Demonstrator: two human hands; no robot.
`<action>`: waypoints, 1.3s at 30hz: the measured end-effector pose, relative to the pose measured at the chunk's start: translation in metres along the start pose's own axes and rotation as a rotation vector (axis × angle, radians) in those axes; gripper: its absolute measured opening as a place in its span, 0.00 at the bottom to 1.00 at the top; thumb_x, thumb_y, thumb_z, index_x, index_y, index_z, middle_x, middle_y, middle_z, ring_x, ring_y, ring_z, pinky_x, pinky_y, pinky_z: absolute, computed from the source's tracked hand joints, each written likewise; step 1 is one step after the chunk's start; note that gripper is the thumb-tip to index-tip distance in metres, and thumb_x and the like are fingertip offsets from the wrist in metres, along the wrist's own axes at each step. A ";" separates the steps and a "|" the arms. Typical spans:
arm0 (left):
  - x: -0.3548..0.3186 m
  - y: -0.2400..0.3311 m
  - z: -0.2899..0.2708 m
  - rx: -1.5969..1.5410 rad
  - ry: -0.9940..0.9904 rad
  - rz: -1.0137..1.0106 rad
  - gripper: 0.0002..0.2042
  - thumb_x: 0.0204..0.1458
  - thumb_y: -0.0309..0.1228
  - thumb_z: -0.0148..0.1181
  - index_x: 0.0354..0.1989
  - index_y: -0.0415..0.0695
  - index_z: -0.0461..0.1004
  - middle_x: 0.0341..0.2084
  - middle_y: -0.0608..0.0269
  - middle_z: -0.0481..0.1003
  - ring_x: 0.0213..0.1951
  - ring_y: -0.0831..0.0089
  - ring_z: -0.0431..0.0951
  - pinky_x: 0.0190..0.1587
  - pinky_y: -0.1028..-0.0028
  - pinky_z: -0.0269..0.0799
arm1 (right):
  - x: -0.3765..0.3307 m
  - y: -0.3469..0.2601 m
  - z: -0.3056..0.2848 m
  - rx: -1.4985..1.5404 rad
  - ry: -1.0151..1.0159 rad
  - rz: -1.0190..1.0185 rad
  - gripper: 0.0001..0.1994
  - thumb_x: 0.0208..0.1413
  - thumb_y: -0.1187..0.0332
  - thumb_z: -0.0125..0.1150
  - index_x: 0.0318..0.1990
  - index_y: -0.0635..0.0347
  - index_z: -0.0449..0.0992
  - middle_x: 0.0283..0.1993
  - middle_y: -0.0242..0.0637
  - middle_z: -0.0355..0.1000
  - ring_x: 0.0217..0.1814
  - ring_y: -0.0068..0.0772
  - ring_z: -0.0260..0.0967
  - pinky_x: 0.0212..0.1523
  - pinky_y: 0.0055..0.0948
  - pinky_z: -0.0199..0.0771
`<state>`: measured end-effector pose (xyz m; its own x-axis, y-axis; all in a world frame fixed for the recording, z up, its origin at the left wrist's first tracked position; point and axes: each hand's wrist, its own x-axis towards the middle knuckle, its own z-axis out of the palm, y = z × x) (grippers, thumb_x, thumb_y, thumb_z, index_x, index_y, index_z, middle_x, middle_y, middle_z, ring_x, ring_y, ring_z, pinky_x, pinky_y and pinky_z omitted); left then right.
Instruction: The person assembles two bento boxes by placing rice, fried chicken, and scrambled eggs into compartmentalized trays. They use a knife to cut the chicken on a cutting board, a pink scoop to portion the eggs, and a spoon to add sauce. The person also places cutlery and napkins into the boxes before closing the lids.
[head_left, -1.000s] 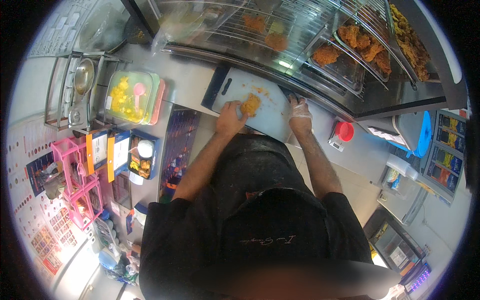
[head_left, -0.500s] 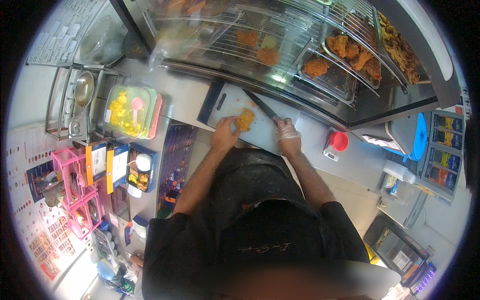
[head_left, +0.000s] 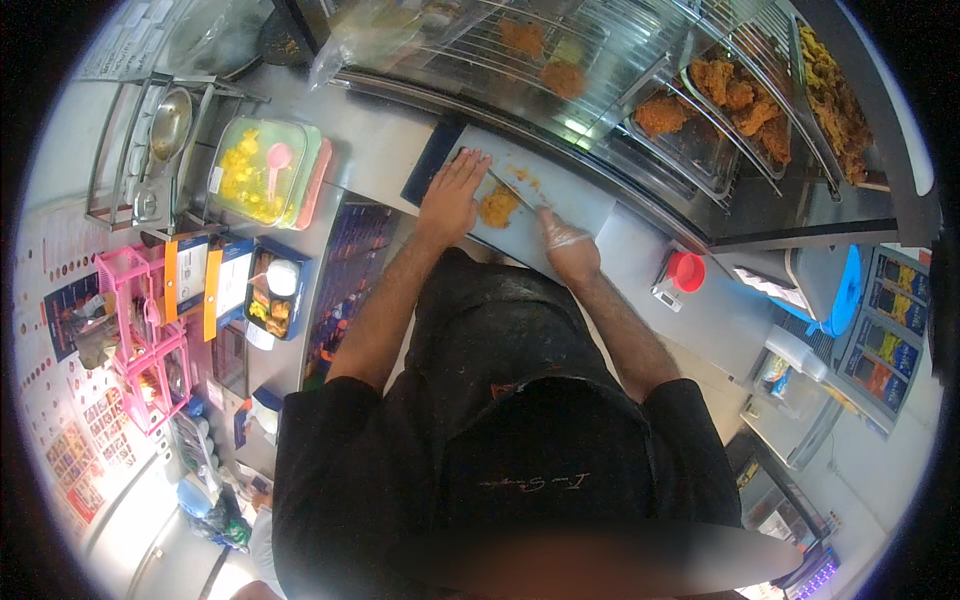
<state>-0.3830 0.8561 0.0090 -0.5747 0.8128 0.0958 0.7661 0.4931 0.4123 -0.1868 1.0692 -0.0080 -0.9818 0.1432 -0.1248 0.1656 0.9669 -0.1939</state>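
Observation:
A white cutting board (head_left: 578,200) lies on the counter in front of me. On it sits a golden, breaded fried piece (head_left: 498,207), with crumbs and small bits beyond it. My right hand (head_left: 570,248), in a clear plastic glove, is closed round the handle of a knife (head_left: 517,190). The blade slants up and left across the far side of the fried piece. My left hand (head_left: 452,200) lies flat at the board's left end, fingers stretched out close to the knife's tip. Whether those fingers touch the blade, I cannot tell.
A glass display case (head_left: 600,130) with fried chicken (head_left: 740,95) on racks stands just beyond the board. To the left is a clear tub (head_left: 262,170) of yellow pieces with a pink scoop (head_left: 279,156). A red cup (head_left: 686,271) on a small scale (head_left: 667,296) sits right.
My left hand has left the fried piece and moved away from me to the board's left end, its fingers straightened. The knife has come down and nearer, alongside the fried piece.

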 end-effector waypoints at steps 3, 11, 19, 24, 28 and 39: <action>0.004 0.002 0.002 0.001 -0.040 0.001 0.40 0.56 0.22 0.55 0.82 0.45 0.58 0.80 0.52 0.62 0.82 0.55 0.57 0.82 0.51 0.53 | 0.000 -0.004 -0.002 0.032 0.031 -0.007 0.16 0.69 0.71 0.54 0.63 0.48 0.70 0.44 0.45 0.84 0.36 0.53 0.85 0.33 0.53 0.83; -0.005 -0.004 0.019 0.088 -0.117 -0.025 0.39 0.61 0.33 0.55 0.84 0.48 0.55 0.81 0.57 0.60 0.83 0.58 0.56 0.82 0.52 0.53 | 0.004 -0.010 0.017 -0.082 0.016 -0.050 0.15 0.67 0.71 0.56 0.60 0.52 0.71 0.34 0.41 0.81 0.32 0.48 0.85 0.28 0.50 0.82; 0.000 -0.014 0.028 0.024 -0.092 -0.022 0.39 0.59 0.31 0.55 0.83 0.46 0.56 0.81 0.55 0.60 0.83 0.53 0.55 0.82 0.47 0.51 | 0.026 -0.013 0.019 -0.005 -0.059 -0.022 0.12 0.66 0.73 0.55 0.56 0.52 0.72 0.29 0.41 0.81 0.29 0.48 0.84 0.26 0.51 0.80; -0.001 -0.021 0.009 0.111 -0.130 -0.092 0.39 0.60 0.34 0.53 0.84 0.47 0.56 0.82 0.56 0.59 0.83 0.57 0.55 0.82 0.50 0.52 | 0.033 -0.016 0.007 -0.126 0.012 -0.139 0.17 0.65 0.72 0.57 0.60 0.52 0.73 0.30 0.39 0.81 0.27 0.44 0.83 0.24 0.50 0.79; -0.019 -0.014 0.011 0.014 -0.155 -0.096 0.40 0.59 0.33 0.54 0.84 0.45 0.56 0.82 0.54 0.58 0.83 0.56 0.54 0.82 0.50 0.52 | 0.014 -0.026 0.020 -0.285 -0.007 -0.102 0.28 0.62 0.70 0.59 0.72 0.51 0.72 0.22 0.31 0.76 0.20 0.33 0.77 0.22 0.41 0.77; -0.035 0.021 0.015 -0.027 0.187 -0.207 0.46 0.59 0.41 0.67 0.84 0.43 0.52 0.72 0.42 0.68 0.77 0.52 0.64 0.78 0.47 0.56 | 0.024 -0.022 -0.009 -0.025 0.040 -0.057 0.07 0.69 0.69 0.56 0.51 0.53 0.71 0.25 0.40 0.78 0.26 0.45 0.82 0.25 0.49 0.77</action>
<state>-0.3425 0.8422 0.0009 -0.7630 0.6231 0.1722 0.6208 0.6320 0.4638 -0.2149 1.0529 0.0019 -0.9925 0.0959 -0.0757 0.1079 0.9786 -0.1750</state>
